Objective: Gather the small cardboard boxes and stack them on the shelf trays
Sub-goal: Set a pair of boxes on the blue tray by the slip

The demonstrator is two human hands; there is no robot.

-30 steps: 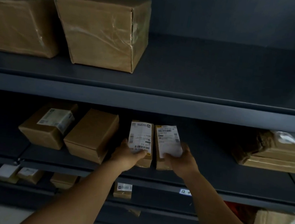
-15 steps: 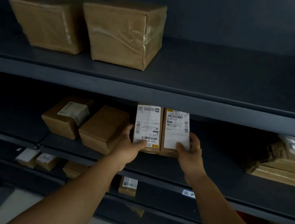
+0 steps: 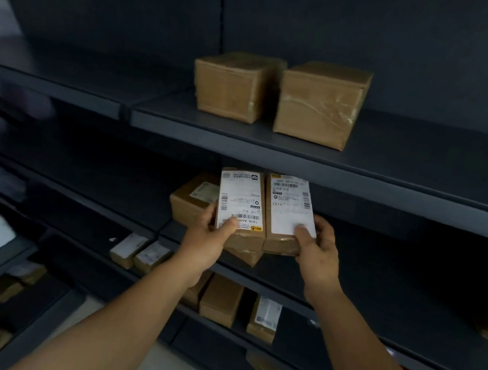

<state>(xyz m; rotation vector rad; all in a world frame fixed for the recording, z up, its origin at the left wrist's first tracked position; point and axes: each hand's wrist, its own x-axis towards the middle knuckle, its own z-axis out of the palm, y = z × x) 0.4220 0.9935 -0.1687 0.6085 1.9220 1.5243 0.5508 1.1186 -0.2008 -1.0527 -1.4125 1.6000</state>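
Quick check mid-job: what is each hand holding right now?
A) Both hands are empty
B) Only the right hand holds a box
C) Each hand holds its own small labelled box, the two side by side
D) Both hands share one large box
C: the left hand grips the left labelled box and the right hand grips the right labelled box, their long sides pressed together.

Dim, shadowy scene; left edge motion-blurred; wide-angle bending at edges
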